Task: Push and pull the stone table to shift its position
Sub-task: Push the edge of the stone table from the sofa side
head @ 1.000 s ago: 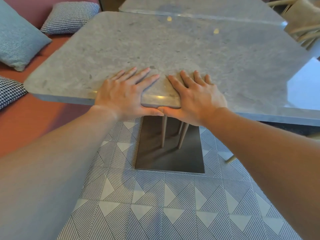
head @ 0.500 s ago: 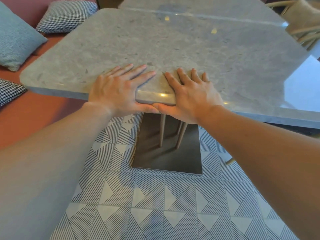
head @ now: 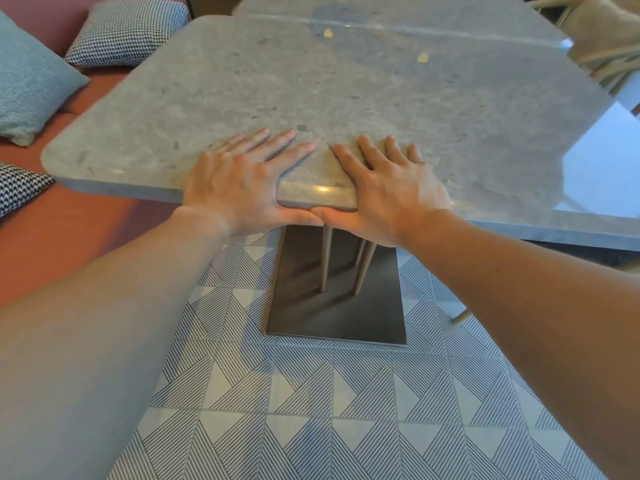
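The grey stone table (head: 346, 91) fills the middle of the view, its near edge facing me. My left hand (head: 239, 178) lies flat on the top at that edge, fingers spread forward, thumb hooked under the rim. My right hand (head: 384, 188) rests beside it in the same way, thumb under the rim and touching the left thumb. Both hands clamp the table's edge. Below them stand thin tapered legs (head: 325, 261) on a dark rectangular base plate (head: 339, 306).
A red bench (head: 52, 230) runs along the left with a blue cushion (head: 27, 81) and two houndstooth cushions (head: 128, 32). A second stone table (head: 398, 12) abuts the far side. A wicker chair (head: 606, 39) sits at the far right. The floor is patterned tile (head: 311, 410).
The table top and its base plate have slid a little to the left and away from me, with both hands staying clamped on the near edge.
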Demonstrator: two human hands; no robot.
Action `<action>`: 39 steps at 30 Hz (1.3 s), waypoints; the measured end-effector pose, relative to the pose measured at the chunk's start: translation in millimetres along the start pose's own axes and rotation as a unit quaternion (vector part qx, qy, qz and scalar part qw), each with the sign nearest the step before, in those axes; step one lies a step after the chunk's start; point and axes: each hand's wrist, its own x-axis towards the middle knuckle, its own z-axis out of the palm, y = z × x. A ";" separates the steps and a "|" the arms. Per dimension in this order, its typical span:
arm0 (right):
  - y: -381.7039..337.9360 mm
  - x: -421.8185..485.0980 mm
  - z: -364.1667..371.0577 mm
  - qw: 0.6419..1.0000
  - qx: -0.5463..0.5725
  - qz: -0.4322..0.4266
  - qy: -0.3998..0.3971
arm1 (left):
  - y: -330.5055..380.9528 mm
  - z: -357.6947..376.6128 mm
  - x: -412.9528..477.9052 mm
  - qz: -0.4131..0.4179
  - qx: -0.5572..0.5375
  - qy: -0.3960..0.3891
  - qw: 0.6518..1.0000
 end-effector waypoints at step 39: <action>193.0 -97.4 39.3 0.987 0.032 0.049 0.153 | 208.2 -1.8 88.9 0.078 -0.082 -0.093 0.989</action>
